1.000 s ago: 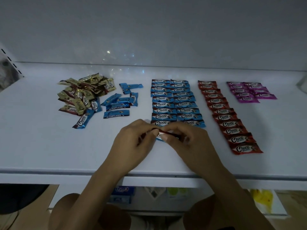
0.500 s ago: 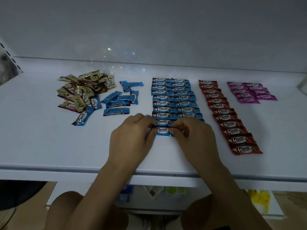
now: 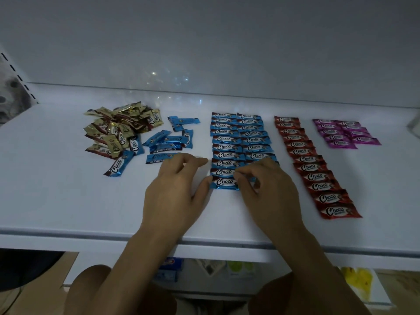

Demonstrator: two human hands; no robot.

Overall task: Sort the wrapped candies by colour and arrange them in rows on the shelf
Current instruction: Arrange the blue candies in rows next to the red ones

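The blue candy (image 3: 223, 183) lies flat at the 6 o'clock end of the blue rows (image 3: 241, 142) on the shelf (image 3: 56, 189); the left hand (image 3: 179, 192) is relaxed, thumb touching its 9 o'clock end, while the right hand (image 3: 268, 192) pinches its 3 o'clock end with curled fingers. From there a red row (image 3: 306, 159) lies at 3 o'clock, purple candies (image 3: 329, 133) at 2 o'clock, and a gold pile (image 3: 118, 130) with loose blue candies (image 3: 169, 142) at 10 o'clock.

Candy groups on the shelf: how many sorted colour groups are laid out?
3. Blue group, two columns, centre; red group, one column, right of it; purple group, two short columns, far right. The mixed pile at left is unsorted.
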